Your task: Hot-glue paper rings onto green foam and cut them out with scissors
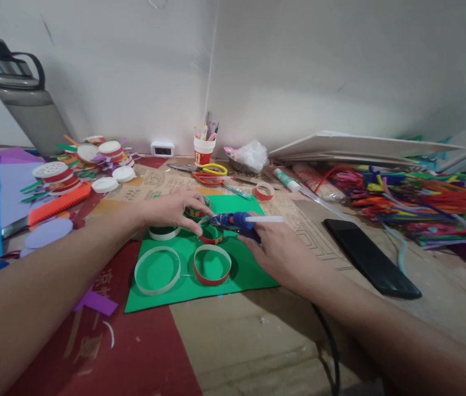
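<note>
A green sheet (253, 270) lies on the cardboard-covered table, with several paper rings on it. A white ring (157, 292) stands front left and a red-rimmed ring (212, 281) front right. My right hand (276, 247) is wrapped round a blue glue gun (239, 221), with a white glue stick out of its back. Its nozzle points left, at a ring (211, 240) in the second row. My left hand (175, 212) reaches over the rings, thumb and fingers apart, the thumb beside that ring; whether it touches the ring is unclear. Another ring (197, 211) is partly behind the left fingers.
Scissors (212, 169), a pen cup (203, 151) and a loose ring (263, 191) are behind the sheet. A black phone (371, 258) and colourful pipe cleaners (434, 203) lie right. Left are an orange cutter (59, 203), a bottle (26, 104) and paper rolls (57, 177).
</note>
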Action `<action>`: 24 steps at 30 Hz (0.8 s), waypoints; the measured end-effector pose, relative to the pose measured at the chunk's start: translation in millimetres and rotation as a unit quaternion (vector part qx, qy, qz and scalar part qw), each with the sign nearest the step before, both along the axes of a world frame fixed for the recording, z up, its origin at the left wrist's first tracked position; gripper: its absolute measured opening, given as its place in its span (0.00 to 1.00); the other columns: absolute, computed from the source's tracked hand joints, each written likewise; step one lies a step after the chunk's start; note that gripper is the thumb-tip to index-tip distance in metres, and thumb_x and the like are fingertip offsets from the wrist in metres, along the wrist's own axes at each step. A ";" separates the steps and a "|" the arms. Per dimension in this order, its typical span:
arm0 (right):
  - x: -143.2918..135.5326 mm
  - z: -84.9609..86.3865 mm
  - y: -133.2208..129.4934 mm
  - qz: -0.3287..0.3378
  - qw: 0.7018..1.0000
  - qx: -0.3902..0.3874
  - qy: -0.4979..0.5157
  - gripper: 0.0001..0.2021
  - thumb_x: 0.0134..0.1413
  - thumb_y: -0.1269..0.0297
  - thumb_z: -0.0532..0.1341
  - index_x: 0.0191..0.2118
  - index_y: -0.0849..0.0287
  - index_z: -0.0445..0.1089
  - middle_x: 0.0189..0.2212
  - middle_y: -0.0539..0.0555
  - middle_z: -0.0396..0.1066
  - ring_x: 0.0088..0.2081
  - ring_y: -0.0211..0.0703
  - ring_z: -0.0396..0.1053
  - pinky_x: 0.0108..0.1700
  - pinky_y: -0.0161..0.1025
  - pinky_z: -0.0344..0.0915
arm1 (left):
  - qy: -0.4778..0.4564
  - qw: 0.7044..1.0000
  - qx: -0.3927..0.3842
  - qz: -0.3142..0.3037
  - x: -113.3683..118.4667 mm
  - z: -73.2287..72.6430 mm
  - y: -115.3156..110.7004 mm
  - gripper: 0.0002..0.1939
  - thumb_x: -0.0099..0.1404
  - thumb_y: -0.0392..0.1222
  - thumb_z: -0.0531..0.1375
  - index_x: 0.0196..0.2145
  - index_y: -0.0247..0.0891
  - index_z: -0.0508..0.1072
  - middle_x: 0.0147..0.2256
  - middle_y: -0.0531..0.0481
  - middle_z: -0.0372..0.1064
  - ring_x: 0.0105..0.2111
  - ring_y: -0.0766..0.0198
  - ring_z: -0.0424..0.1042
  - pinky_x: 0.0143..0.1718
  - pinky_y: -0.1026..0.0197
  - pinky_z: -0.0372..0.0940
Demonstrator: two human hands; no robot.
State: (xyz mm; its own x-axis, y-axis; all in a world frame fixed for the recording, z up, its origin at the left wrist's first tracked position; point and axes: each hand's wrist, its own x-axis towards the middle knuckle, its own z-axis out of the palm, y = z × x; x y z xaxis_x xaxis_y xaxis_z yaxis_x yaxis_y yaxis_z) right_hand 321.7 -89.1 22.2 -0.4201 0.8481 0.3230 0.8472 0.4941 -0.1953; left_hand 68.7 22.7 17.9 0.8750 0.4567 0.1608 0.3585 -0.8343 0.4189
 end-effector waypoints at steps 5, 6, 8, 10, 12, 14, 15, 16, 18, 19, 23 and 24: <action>2.8 3.1 -7.5 -0.005 1.000 0.028 -0.012 0.08 0.62 0.67 0.56 0.42 0.61 0.72 0.36 0.58 0.76 0.36 0.48 0.73 0.39 0.41 0.67 | 0.005 1.000 -0.010 0.003 -0.1 0.0 -0.3 0.22 0.58 0.52 0.67 0.51 0.49 0.77 0.47 0.46 0.71 0.49 0.55 0.68 0.53 0.53 0.59; 2.6 4.5 -9.3 -0.007 0.999 0.033 -0.019 0.07 0.62 0.67 0.56 0.40 0.61 0.72 0.35 0.58 0.76 0.35 0.48 0.73 0.38 0.41 0.67 | 0.004 1.000 -0.013 -0.002 -0.2 -0.3 -0.1 0.23 0.59 0.51 0.67 0.52 0.49 0.76 0.47 0.46 0.71 0.48 0.55 0.68 0.52 0.53 0.60; 1.8 7.5 -12.0 -0.012 0.999 0.041 -0.034 0.07 0.61 0.68 0.57 0.38 0.61 0.72 0.33 0.58 0.76 0.34 0.48 0.73 0.36 0.41 0.67 | 0.004 1.000 -0.017 -0.006 -0.3 -1.1 0.2 0.24 0.58 0.51 0.68 0.52 0.49 0.76 0.46 0.47 0.71 0.48 0.56 0.68 0.52 0.54 0.60; 1.0 9.6 -13.3 -0.016 0.998 0.046 -0.041 0.06 0.60 0.68 0.57 0.37 0.61 0.72 0.33 0.58 0.76 0.34 0.49 0.73 0.36 0.41 0.67 | 0.004 1.000 -0.018 0.001 -0.4 -2.0 0.3 0.24 0.58 0.51 0.68 0.52 0.48 0.76 0.47 0.46 0.71 0.48 0.56 0.68 0.52 0.54 0.60; 0.4 10.0 -12.8 -0.012 0.998 0.046 -0.035 0.07 0.61 0.67 0.57 0.39 0.61 0.72 0.33 0.58 0.76 0.35 0.49 0.73 0.36 0.41 0.67 | 0.004 1.000 -0.019 0.010 -0.3 -2.5 0.0 0.24 0.58 0.52 0.68 0.51 0.47 0.76 0.47 0.46 0.71 0.49 0.56 0.68 0.53 0.54 0.59; 0.1 8.5 -11.0 -0.001 0.999 0.043 -0.023 0.08 0.62 0.67 0.57 0.41 0.61 0.72 0.34 0.58 0.76 0.37 0.49 0.74 0.37 0.41 0.67 | 0.002 1.000 -0.019 0.012 0.0 -2.4 -0.2 0.23 0.57 0.52 0.68 0.50 0.47 0.77 0.46 0.47 0.71 0.48 0.56 0.68 0.52 0.54 0.59; 0.1 7.2 -9.9 0.006 0.999 0.042 -0.017 0.08 0.62 0.67 0.56 0.42 0.61 0.72 0.35 0.58 0.76 0.38 0.49 0.74 0.38 0.41 0.67 | 0.001 1.000 -0.019 0.012 0.2 -2.1 -0.3 0.23 0.57 0.52 0.68 0.50 0.47 0.77 0.46 0.47 0.71 0.47 0.56 0.68 0.52 0.55 0.59; 0.1 5.8 -8.6 0.010 0.999 0.041 -0.012 0.09 0.62 0.67 0.56 0.42 0.60 0.72 0.36 0.58 0.77 0.39 0.49 0.74 0.39 0.40 0.67 | -0.001 1.000 -0.020 0.011 0.3 -1.9 -0.4 0.22 0.57 0.52 0.68 0.49 0.47 0.77 0.45 0.47 0.71 0.47 0.57 0.68 0.51 0.55 0.60; 0.2 3.3 -6.6 0.014 0.999 0.040 -0.009 0.09 0.63 0.67 0.56 0.44 0.60 0.72 0.37 0.58 0.77 0.40 0.48 0.74 0.40 0.40 0.67 | -0.002 1.000 -0.024 0.008 0.6 -1.4 -0.4 0.22 0.57 0.52 0.68 0.49 0.47 0.77 0.45 0.48 0.71 0.46 0.57 0.68 0.50 0.56 0.60; 0.4 2.6 -6.0 0.014 0.999 0.040 -0.009 0.09 0.63 0.67 0.56 0.44 0.59 0.72 0.37 0.58 0.77 0.40 0.48 0.74 0.40 0.41 0.67 | -0.002 1.000 -0.025 0.008 0.7 -1.2 -0.4 0.22 0.57 0.53 0.68 0.49 0.48 0.77 0.45 0.48 0.71 0.46 0.57 0.68 0.50 0.56 0.60; 0.9 4.8 -8.5 -0.003 0.999 0.034 -0.012 0.08 0.62 0.68 0.56 0.42 0.58 0.72 0.36 0.56 0.77 0.37 0.46 0.74 0.39 0.40 0.67 | 0.005 1.000 -0.022 0.009 0.9 -0.7 -0.7 0.22 0.58 0.53 0.68 0.50 0.49 0.77 0.45 0.49 0.71 0.46 0.58 0.68 0.50 0.56 0.60; 1.0 6.3 -10.1 -0.005 0.999 0.034 -0.014 0.08 0.61 0.68 0.56 0.41 0.58 0.72 0.35 0.56 0.76 0.36 0.46 0.74 0.39 0.40 0.67 | 0.005 1.000 -0.020 0.008 1.0 -0.6 -0.8 0.23 0.58 0.53 0.68 0.50 0.49 0.77 0.45 0.49 0.71 0.46 0.58 0.68 0.50 0.56 0.60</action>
State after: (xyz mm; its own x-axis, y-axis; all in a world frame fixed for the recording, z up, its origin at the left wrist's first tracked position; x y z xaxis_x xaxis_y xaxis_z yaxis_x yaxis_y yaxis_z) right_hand 322.7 -99.2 28.5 -0.4205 0.8288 0.3692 0.8571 0.4963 -0.1379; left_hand 69.7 21.9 17.3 0.8690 0.4767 0.1325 0.3765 -0.8109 0.4479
